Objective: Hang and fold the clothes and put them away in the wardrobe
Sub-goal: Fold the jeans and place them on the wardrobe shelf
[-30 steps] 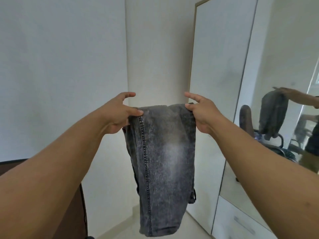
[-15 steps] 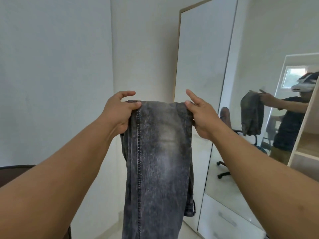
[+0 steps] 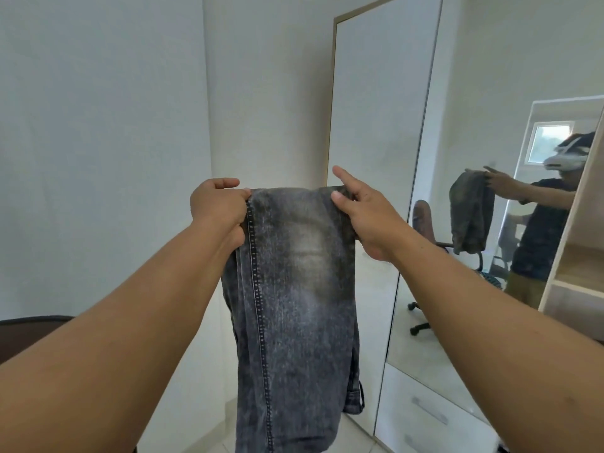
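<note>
Hanging lengthwise straight down, folded grey jeans (image 3: 291, 308) are pinched at top corners by left hand (image 3: 218, 207) and right hand (image 3: 366, 217).

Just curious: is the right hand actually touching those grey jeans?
Touching. The head view shows the right hand pinching the top edge of the jeans, thumb pressed on the fabric.

One pair of jeans (image 3: 294, 289) — two hands, left hand (image 3: 219, 207) and right hand (image 3: 366, 217).
</note>
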